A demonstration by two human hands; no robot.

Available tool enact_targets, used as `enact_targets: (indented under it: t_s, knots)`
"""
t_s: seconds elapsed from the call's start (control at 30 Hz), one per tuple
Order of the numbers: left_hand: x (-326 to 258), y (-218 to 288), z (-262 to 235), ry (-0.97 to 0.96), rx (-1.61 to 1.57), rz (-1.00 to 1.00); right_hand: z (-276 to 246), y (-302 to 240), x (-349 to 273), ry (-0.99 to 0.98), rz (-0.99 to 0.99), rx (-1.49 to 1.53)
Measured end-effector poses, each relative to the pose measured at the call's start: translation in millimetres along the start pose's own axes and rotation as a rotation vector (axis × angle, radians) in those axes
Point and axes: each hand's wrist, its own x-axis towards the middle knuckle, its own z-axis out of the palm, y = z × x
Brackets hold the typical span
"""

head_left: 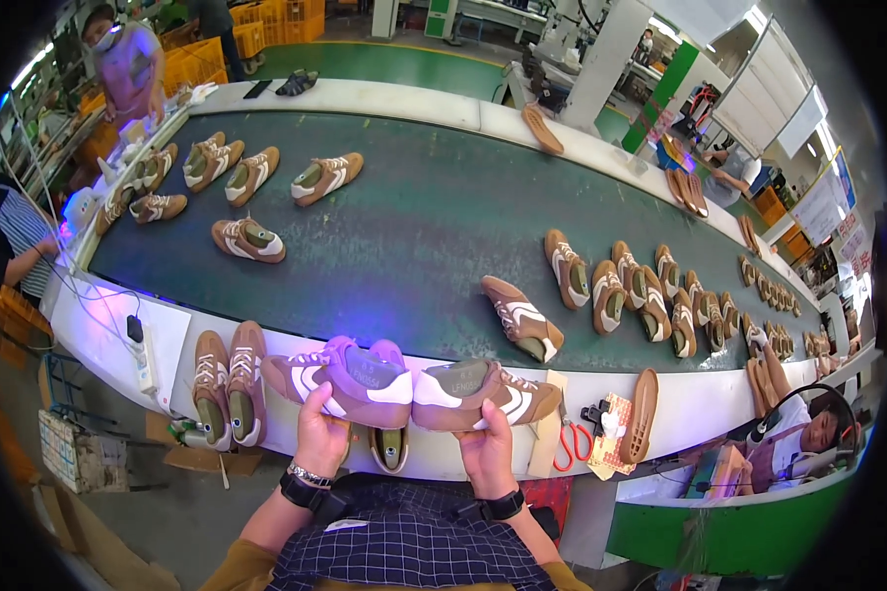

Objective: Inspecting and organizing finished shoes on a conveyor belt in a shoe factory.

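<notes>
Presently: left shoe [350, 386], brown-and-white, clasped in left hand [322, 435]; right shoe [468, 394], similar, clasped in right hand [487, 455]; heel to heel above near desk [705, 409]. Hazard: a slackened grip could drop either.

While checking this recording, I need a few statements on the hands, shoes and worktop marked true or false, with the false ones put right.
1. The left hand holds a brown-and-white lace-up shoe. True.
2. The right hand is empty. False: it holds a second brown-and-white lace-up shoe.
3. The two held shoes meet toe to toe. False: their heels face each other, toes pointing outward.
4. The flat, dark green belt surface has shoes on both its left and right parts. True.
5. The left wrist is bare. False: it wears a black band and a silvery bracelet.
6. Red-handled scissors lie to the right of the right hand. True.
</notes>
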Motion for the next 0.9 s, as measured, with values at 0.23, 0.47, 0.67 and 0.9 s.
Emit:
enact_targets:
  t_s: [0.23,0.47,0.67,0.9]
  knots:
    - [3,3,5,-0.042,0.155,0.09,-1,-7,2,-0.005,-0.047,-0.116]
    - [4,3,17,-0.145,0.045,-0.09,-10,-11,7,-0.062,0.033,0.055]
    - [136,28,19,-0.264,0.097,-0.074,-54,-1,18,-0.064,0.24,0.106]
    - [179,62,0,0.099,0.553,-0.043,-87,1,35,-0.038,0.393,0.102]
